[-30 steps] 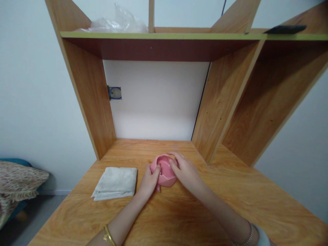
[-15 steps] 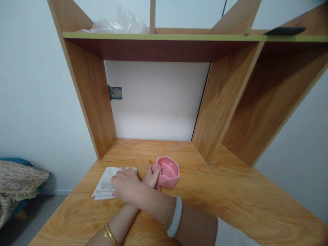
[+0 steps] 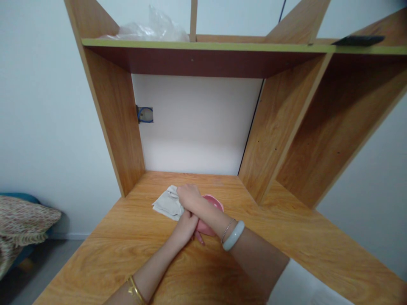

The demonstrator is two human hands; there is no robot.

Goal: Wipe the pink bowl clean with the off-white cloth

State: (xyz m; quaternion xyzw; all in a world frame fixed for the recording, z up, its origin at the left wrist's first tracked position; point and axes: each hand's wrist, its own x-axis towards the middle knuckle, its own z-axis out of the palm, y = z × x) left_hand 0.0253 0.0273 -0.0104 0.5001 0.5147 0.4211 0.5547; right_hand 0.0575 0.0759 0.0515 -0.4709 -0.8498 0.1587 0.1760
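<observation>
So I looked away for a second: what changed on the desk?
The right hand crossed over, took the grey cloth and lifted it toward the pink bowl. The left hand stays gripping the bowl, which has not moved.

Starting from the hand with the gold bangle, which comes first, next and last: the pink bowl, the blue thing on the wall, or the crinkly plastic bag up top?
From the left hand:
1. Pink bowl, held in its fingers.
2. Blue wall fitting, behind, up left.
3. Plastic bag, top shelf, farthest.
</observation>
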